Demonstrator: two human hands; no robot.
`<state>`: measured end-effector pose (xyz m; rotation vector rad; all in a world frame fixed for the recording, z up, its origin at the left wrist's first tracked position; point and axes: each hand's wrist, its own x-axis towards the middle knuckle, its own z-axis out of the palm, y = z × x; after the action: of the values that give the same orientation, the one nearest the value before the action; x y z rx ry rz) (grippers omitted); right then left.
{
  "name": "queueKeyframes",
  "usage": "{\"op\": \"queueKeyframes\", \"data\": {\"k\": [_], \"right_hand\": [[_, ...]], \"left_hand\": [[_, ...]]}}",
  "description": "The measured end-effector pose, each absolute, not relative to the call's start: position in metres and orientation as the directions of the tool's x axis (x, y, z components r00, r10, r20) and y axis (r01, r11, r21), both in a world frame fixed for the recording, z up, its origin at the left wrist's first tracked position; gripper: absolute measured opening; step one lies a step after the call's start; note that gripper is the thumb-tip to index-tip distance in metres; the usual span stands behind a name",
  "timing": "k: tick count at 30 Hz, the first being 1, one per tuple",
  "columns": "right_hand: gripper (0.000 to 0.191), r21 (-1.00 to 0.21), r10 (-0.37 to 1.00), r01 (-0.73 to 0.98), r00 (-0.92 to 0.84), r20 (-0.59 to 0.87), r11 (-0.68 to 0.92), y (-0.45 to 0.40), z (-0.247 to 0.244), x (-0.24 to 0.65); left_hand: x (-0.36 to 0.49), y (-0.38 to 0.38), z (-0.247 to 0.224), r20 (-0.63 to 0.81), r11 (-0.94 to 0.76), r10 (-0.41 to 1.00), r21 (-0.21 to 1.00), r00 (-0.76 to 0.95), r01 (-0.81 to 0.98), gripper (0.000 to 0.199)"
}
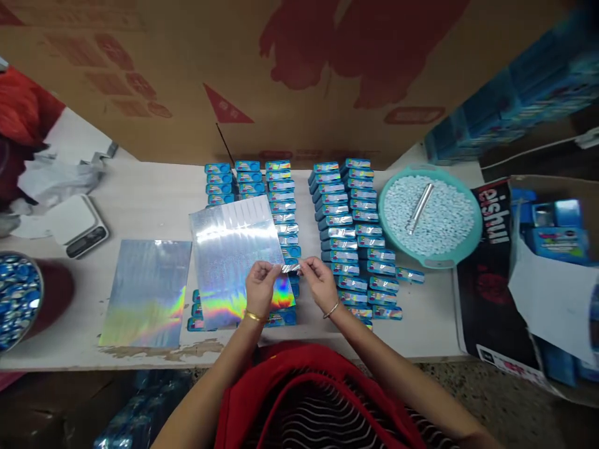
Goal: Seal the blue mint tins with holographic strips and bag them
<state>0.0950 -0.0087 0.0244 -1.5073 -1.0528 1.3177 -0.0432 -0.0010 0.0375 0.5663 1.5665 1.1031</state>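
Observation:
A small shiny holographic sticker strip (291, 269) is stretched between my two hands. Its left end is pinched by my left hand (260, 290), which hangs over a holographic sticker sheet (234, 249). My right hand (320, 284) pinches the other end, just left of the packed rows of small blue tins (339, 232). That sheet rests on top of more blue tins, covering many of them. Several tins carry a shiny strip along the edge facing me. Another holographic sheet (148, 293) lies flat on the table to the left.
A turquoise basin (384, 215) of pale pellets with a metal tube (421, 209) stands right. A white scale (75, 221) and a container of blue pieces (19, 299) are left. A large cardboard box (187, 81) walls off the back; an open carton (552, 181) sits far right.

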Motion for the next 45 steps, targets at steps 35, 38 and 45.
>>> {"op": "queueKeyframes", "data": {"k": [35, 38, 45], "right_hand": [[0.052, -0.793, 0.994, 0.606, -0.03, -0.108, -0.068, -0.014, -0.06, 0.111], [0.055, -0.695, 0.995, 0.719, -0.072, -0.076, -0.002, -0.006, -0.053, 0.119], [0.043, -0.675, 0.975, 0.704, -0.145, 0.167, 0.22, 0.082, -0.006, 0.069]], "left_hand": [[-0.004, 0.033, -0.007, -0.148, 0.358, 0.93, 0.575, -0.336, 0.736, 0.034], [-0.02, 0.035, -0.007, -0.156, 0.305, 0.949, 0.669, -0.273, 0.678, 0.021], [-0.178, 0.11, 0.004, 0.127, 0.112, 0.963, 0.611, -0.237, 0.784, 0.027]]}}
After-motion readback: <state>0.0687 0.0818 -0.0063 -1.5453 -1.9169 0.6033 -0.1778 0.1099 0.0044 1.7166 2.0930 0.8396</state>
